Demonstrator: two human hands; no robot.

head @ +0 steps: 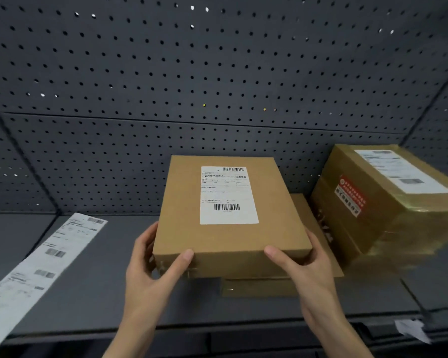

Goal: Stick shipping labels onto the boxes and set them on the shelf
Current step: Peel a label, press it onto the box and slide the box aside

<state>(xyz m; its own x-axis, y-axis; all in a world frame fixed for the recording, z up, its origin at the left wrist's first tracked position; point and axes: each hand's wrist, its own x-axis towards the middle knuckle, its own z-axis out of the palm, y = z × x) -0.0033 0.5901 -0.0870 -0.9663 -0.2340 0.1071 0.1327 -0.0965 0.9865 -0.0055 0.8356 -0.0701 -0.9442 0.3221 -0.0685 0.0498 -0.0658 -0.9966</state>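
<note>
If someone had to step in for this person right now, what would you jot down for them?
Left hand and right hand grip the near corners of a flat cardboard box.
Its shipping label is already stuck on top.
It sits over another flat box on the shelf; a taped, labelled box stands to the right.
A strip of unused labels lies on the left.
Left: let go, then label any remaining boxes.

A grey pegboard [217, 73] backs the scene; crumpled white paper [411, 329] lies lower right.
</note>
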